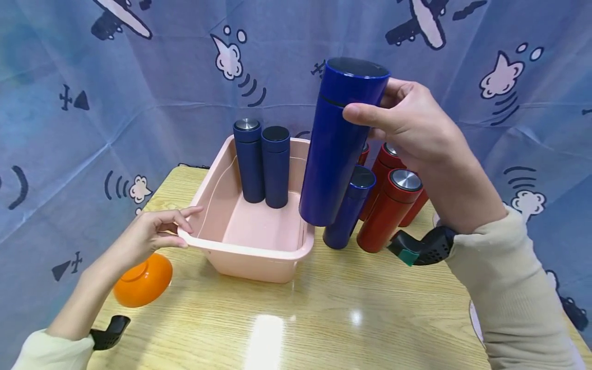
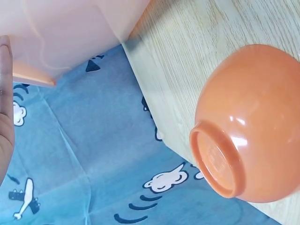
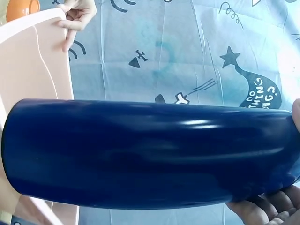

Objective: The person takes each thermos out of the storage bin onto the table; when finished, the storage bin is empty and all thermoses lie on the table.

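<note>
High over the right rim of a pink plastic basin [image 1: 259,251], my right hand [image 1: 407,118] grips a glossy blue thermos bottle [image 1: 335,149] near its dark lid, the bottle slightly tilted. The right wrist view shows this blue thermos bottle [image 3: 150,154] lengthwise, thumb and fingers around its top end. My left hand [image 1: 159,231] pinches the basin's left front corner, thumb outside and fingers over the rim. Inside the basin stand two dark navy thermos bottles [image 1: 276,169], side by side toward the back.
Right of the basin stand another blue thermos bottle [image 1: 348,210] and several red thermos bottles [image 1: 388,213]. An orange bowl [image 1: 145,282] lies tipped on the wooden table [image 1: 222,324] below my left hand. A patterned blue curtain [image 1: 176,67] hangs behind the table.
</note>
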Demonstrator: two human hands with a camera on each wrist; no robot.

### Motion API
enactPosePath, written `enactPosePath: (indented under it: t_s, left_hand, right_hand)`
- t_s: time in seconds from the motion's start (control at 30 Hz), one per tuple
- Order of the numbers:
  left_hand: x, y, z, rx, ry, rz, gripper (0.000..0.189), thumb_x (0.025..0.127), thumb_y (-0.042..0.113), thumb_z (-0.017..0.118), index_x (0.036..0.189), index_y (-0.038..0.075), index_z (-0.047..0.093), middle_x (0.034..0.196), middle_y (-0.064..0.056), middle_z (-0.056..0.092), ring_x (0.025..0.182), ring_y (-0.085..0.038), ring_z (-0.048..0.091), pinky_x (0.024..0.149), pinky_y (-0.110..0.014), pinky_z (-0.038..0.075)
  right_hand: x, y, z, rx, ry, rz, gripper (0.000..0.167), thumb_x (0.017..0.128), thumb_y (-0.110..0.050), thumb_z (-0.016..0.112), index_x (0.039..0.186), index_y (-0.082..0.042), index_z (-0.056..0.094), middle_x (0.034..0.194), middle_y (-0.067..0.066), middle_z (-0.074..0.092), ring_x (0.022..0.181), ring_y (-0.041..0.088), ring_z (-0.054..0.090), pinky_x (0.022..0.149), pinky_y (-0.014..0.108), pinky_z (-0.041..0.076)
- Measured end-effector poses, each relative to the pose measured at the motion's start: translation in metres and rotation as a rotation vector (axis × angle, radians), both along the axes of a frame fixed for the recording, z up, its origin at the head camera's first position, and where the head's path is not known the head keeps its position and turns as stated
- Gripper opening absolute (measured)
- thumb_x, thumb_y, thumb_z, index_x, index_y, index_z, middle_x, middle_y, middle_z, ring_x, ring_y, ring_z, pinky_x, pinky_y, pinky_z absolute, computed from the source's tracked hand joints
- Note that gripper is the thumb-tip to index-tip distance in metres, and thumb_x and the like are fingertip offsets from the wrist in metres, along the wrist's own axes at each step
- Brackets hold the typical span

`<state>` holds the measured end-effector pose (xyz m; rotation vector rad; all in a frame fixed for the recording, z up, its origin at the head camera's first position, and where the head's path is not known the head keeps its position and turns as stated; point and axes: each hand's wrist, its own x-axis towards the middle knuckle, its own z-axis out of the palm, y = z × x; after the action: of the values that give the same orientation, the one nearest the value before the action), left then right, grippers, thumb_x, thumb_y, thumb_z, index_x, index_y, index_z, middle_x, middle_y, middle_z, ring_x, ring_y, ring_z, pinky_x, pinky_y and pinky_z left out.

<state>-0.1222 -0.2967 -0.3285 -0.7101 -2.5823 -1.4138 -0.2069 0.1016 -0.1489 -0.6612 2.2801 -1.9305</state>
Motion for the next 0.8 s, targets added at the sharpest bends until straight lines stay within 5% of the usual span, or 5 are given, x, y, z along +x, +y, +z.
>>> enactPosePath:
  t_s: [0.2,0.33,0.8]
  left_hand:
    - [0.0,0.0,0.0,0.001,0.005,-0.002,0.018,0.073,-0.003,0.076,0.085,0.004,0.065,0.128,-0.022,0.058,0.108,0.004,0.059,0.07,-0.018,0.054]
    - [0.0,0.0,-0.001,0.011,0.004,-0.007,0.018,0.074,-0.003,0.076,0.086,0.006,0.066,0.13,-0.009,0.06,0.109,0.004,0.058,0.071,-0.018,0.054]
    - [0.002,0.0,0.0,0.018,-0.025,0.002,0.019,0.074,-0.003,0.076,0.087,0.003,0.066,0.13,-0.015,0.058,0.102,0.0,0.063,0.072,-0.021,0.055]
  right_hand:
    - [-0.003,0.029,-0.008,-0.08,-0.046,0.032,0.041,0.084,-0.012,0.075,0.121,-0.005,0.057,0.114,0.009,0.065,0.11,0.027,0.055,0.099,0.042,0.041]
    - [-0.004,0.048,-0.016,-0.103,-0.062,0.054,0.037,0.083,-0.008,0.075,0.117,-0.005,0.06,0.112,0.008,0.067,0.104,0.026,0.058,0.084,0.031,0.05]
    - [0.002,0.087,-0.043,-0.122,-0.106,0.05,0.024,0.085,-0.001,0.07,0.108,-0.008,0.065,0.104,0.004,0.069,0.095,0.017,0.063,0.078,0.021,0.054]
